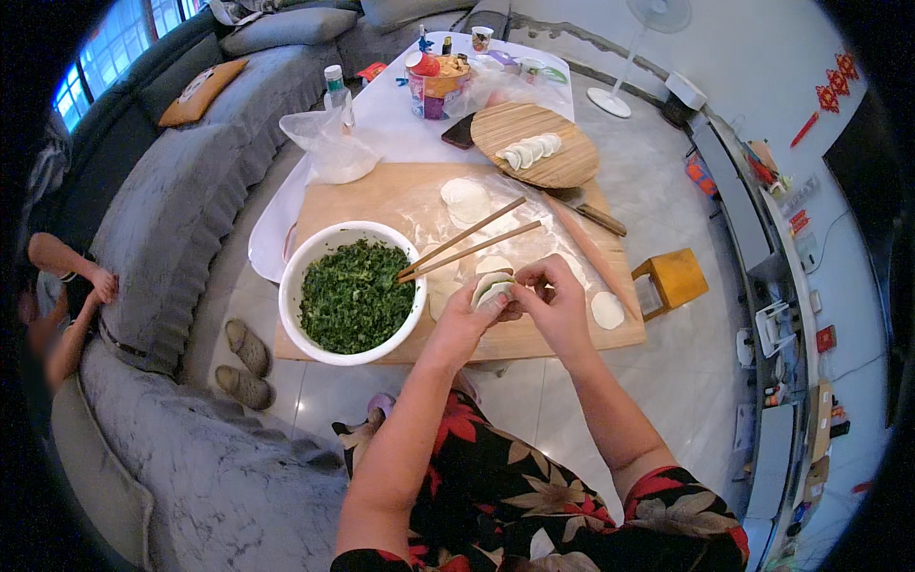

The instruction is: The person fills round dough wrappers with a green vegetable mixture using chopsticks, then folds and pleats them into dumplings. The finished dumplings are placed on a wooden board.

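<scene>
1. A dumpling is held just right of the frame centre, above the near edge of the wooden board.
2. The left hand is cupped under the dumpling, with its fingers closed around the wrapper.
3. The right hand is closed on the dumpling's upper edge, which is pinched between thumb and fingertips.
4. A white bowl of chopped green filling is set on the board at centre left; a pair of chopsticks is rested on its rim, pointing to the upper right.
5. A rolling pin is laid diagonally at the board's right side, with a round wrapper just beside its lower end.
6. Finished dumplings are arranged on a round wooden tray in the upper centre.
7. A small yellow stool is seen at the right of the board.
</scene>
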`<state>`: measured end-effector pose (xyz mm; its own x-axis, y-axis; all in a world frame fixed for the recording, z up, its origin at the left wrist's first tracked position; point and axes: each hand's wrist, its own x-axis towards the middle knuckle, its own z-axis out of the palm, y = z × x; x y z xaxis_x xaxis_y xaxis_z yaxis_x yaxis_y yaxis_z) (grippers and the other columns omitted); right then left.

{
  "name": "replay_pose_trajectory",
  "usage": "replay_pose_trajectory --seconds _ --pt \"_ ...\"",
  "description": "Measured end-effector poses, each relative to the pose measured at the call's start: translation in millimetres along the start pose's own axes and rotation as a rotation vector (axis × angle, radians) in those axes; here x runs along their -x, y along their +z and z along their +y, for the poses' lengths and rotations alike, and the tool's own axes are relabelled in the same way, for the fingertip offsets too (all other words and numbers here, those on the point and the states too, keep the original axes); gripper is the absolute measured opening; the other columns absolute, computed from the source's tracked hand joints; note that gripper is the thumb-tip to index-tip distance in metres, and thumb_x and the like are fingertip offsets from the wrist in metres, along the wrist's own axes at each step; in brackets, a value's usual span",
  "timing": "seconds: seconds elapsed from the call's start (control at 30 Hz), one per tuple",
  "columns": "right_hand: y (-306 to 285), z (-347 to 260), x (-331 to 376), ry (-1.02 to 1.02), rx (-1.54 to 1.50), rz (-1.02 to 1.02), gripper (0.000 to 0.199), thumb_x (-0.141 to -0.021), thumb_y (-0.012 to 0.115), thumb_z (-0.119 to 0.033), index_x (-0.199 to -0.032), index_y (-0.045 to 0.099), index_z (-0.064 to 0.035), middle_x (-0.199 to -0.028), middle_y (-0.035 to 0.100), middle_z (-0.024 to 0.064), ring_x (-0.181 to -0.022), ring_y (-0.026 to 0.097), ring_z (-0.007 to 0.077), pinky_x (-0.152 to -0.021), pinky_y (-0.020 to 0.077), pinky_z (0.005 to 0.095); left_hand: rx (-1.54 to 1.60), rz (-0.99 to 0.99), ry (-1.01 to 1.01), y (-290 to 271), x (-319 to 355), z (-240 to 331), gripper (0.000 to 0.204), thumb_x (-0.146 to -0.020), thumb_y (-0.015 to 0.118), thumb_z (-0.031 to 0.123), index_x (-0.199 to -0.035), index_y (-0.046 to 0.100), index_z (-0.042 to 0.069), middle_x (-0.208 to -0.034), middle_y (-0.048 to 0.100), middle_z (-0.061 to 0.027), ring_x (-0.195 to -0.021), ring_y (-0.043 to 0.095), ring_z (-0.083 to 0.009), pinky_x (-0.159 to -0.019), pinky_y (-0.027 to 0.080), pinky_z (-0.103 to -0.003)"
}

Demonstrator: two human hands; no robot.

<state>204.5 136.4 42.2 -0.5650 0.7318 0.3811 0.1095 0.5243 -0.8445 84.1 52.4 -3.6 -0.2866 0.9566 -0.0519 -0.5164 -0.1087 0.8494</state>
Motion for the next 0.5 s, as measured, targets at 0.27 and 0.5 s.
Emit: replay_pose_trajectory --seconds 0.27,0.5 --pt "-1 8 11 0.388 -0.544 -0.212 0.027 -0.082 0.069 -0.016 -0.1 0.056 0.0006 -0.083 0.063 0.0062 -0.074 0.059 0.0109 -0.061 0.0429 0.0213 -0.072 -0.048 0.224 7 0 5 0.042 -0.092 0.052 0.007 -0.132 0.043 0.0 -0.124 0.057 -0.0124 -0.109 0.055 -0.0171 -0.093 0.044 -0.029" --pt "6 11 10 0.317 -0.702 -0.065 0.02 -0.085 0.066 -0.009 -0.1 0.056 0.0008 -0.086 0.063 0.0065 -0.076 0.061 0.0109 -0.065 0.0492 0.0226 -0.141 -0.007 0.268 4 -5 -6 0.037 -0.09 0.056 0.006 -0.126 0.048 0.0 -0.115 0.059 -0.0091 -0.103 0.056 -0.0155 -0.089 0.046 -0.028"
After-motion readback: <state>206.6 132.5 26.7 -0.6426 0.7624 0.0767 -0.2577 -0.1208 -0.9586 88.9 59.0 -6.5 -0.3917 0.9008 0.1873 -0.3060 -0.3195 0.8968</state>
